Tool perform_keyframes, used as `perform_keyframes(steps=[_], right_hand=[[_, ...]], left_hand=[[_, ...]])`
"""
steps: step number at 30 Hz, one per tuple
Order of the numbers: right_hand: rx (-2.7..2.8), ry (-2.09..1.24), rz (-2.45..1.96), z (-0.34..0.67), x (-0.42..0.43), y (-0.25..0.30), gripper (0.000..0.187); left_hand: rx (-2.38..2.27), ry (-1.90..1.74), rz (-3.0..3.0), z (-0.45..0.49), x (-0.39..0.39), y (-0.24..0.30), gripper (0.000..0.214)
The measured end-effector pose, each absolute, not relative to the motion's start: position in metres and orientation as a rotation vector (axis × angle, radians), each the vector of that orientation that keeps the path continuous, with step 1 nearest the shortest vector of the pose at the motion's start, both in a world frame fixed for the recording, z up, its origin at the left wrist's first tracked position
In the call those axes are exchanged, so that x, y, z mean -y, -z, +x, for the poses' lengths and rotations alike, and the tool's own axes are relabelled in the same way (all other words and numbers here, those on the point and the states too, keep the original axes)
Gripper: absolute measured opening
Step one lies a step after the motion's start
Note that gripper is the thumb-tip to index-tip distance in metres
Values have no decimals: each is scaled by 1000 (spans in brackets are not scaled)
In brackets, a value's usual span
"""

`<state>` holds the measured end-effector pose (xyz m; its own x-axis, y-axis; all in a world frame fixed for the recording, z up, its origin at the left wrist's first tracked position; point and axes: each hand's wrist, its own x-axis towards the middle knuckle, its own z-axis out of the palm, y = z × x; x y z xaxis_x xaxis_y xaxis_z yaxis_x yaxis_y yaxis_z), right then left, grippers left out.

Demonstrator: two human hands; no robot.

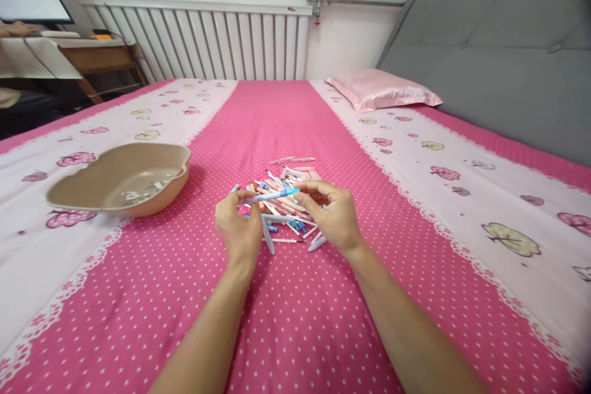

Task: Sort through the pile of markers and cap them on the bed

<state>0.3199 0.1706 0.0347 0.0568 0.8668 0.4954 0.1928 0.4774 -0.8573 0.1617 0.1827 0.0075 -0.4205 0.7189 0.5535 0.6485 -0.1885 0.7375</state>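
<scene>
A pile of several pens (290,180), pink, white and blue, lies on the pink dotted bedsheet (295,308) in the middle. Both hands hover over the near edge of the pile. Between them they hold a light blue pen (270,196) level. My left hand (239,228) pinches its left end. My right hand (333,212) pinches its right end, and more pens stick out from under its fingers. To the left sits a beige scalloped bowl (120,180) with a few small items inside.
A pink satin pillow (382,89) lies at the far right by the grey padded headboard (498,55). A white radiator (203,40) lines the back wall. A wooden desk (95,58) with a monitor stands at far left.
</scene>
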Motion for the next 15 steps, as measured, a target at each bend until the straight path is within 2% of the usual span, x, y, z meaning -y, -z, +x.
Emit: perform_keyframes(steps=[15], right_hand=[[1581,-481,-969,322,-171,-36,18]], left_hand=[[-1988,-1698,1694,162,-182,-8,11]])
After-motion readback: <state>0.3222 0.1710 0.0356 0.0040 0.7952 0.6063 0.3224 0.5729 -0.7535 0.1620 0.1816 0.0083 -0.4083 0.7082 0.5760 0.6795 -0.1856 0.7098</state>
